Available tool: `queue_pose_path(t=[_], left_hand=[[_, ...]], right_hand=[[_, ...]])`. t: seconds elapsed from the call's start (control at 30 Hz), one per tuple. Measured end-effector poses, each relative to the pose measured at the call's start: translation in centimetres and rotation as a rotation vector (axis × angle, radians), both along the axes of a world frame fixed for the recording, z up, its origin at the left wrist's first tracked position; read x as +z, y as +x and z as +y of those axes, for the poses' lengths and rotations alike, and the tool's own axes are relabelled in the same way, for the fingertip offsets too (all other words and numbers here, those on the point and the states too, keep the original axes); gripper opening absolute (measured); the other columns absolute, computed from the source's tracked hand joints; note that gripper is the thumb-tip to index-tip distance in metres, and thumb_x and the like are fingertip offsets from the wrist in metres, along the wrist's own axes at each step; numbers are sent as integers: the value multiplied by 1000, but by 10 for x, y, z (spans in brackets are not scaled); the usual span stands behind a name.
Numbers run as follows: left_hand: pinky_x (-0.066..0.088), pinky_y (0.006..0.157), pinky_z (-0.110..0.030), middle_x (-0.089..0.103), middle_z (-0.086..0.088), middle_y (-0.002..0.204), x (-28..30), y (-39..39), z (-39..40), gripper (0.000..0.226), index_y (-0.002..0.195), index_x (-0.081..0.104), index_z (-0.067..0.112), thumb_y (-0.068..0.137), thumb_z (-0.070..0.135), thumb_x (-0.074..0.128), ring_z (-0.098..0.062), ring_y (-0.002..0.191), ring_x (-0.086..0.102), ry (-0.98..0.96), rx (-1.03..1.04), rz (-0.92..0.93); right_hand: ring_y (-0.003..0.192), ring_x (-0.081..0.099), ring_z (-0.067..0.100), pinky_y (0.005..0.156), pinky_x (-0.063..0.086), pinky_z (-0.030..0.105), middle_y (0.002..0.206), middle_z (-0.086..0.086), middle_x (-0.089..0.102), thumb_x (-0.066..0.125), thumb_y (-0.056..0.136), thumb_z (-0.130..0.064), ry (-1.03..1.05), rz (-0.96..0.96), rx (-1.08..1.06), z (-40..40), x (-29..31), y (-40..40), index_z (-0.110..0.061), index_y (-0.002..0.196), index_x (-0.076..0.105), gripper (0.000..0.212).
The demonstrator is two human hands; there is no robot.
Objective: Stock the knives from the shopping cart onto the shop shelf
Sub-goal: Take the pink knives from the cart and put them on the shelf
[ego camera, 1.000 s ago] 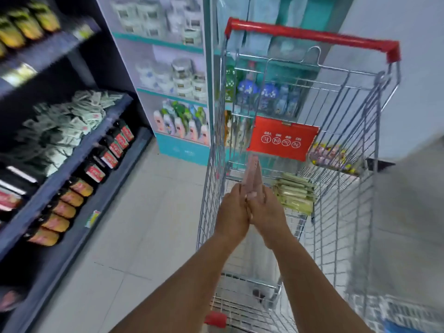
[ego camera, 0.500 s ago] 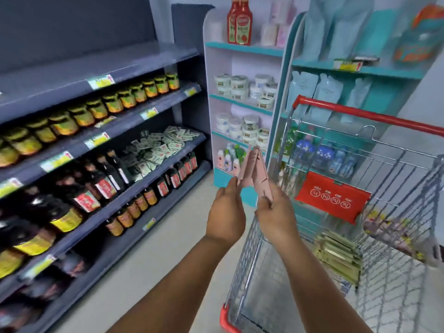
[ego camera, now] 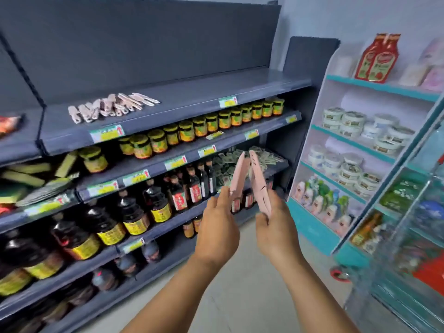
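Both arms reach forward from the bottom of the view, side by side, toward the dark shop shelf point(ego camera: 182, 97). The left hand point(ego camera: 217, 227) is raised with its back to the camera, and its fingers pinch the bottom end of one pink knife point(ego camera: 239, 175). That knife points up and leans a little to the right. The right hand point(ego camera: 276, 230) is just beside the left hand, with its fingers curled round the bottom of a second pink knife point(ego camera: 258, 181). This one points up and leans left, so the two tips come close together at the top.

Both knives are in the air in front of the shelf, lower than its top board. On that top board, toward its left end, lies a row of pink knives point(ego camera: 110, 106). Jars point(ego camera: 199, 126) stand on the board under it.
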State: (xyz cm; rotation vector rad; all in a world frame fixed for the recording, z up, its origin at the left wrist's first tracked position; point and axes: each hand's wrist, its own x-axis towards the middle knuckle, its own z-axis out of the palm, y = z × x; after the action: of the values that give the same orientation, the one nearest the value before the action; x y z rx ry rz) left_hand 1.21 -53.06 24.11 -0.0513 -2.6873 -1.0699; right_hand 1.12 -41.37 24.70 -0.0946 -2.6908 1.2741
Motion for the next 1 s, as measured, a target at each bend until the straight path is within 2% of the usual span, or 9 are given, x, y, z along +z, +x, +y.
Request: queue_pose_path(t=[0.17,0.23,0.33,0.47,0.63,0.73,0.87,0.93,1.0], left_hand=[[45,85,-37,42,-4,132,25,-32,-92,59,150,18,20,96,5,37,-28,110,51,-11,66,-5],[46,81,-36,44,-5,128,33,-47,-123,58,149,21,21,96,6,38,-28,104,54,-32,83,7],[45,80,-29,44,-4,130,42,-65,-164,57,148,26,21,94,3,38,-25,105,53,-19,115,36],[48,67,-36,44,-6,112,52,-86,-203,53,146,26,22,96,6,36,-26,80,53,3,130,84],[48,78,-39,38,-6,127,74,-128,-238,51,147,23,16,98,8,35,-30,94,55,-53,201,122],[48,72,-38,41,-8,122,88,-164,-258,51,142,30,18,94,0,38,-28,84,53,-95,243,130],[37,63,-28,35,-2,120,109,-220,-284,75,146,25,25,81,-10,41,-21,72,42,-180,334,93],[39,66,-29,31,2,117,116,-249,-294,91,151,10,33,78,-12,41,-19,73,41,-214,365,99],[42,67,-31,34,-2,120,119,-280,-305,94,152,6,31,77,-10,45,-21,82,43,-270,418,75]], right_hand=[[122,48,26,90,39,27,139,8,48,44,94,-9,-15,27,45,-94,12,-45,-18,144,36,51],[117,51,25,86,41,28,134,5,52,44,95,-10,-10,56,78,-124,19,-61,-20,142,39,49],[117,52,24,91,43,30,135,3,52,44,95,-11,-18,85,130,-162,29,-82,-23,143,40,49],[111,52,19,87,44,28,139,1,46,40,98,-13,-15,101,201,-200,43,-111,-26,146,33,51],[114,52,24,84,41,29,137,4,44,38,99,-14,37,139,260,-234,61,-161,-25,147,31,50],[114,50,25,87,42,32,136,6,43,37,98,-11,69,175,296,-253,76,-203,-24,145,33,49],[112,51,28,86,42,33,134,7,43,35,97,-7,157,214,347,-277,93,-271,-23,144,34,50],[108,53,30,83,43,34,134,6,41,35,96,-6,199,220,375,-289,99,-307,-26,142,35,50],[106,55,30,83,43,35,134,3,40,36,95,-7,244,214,397,-301,102,-342,-29,141,35,51]])
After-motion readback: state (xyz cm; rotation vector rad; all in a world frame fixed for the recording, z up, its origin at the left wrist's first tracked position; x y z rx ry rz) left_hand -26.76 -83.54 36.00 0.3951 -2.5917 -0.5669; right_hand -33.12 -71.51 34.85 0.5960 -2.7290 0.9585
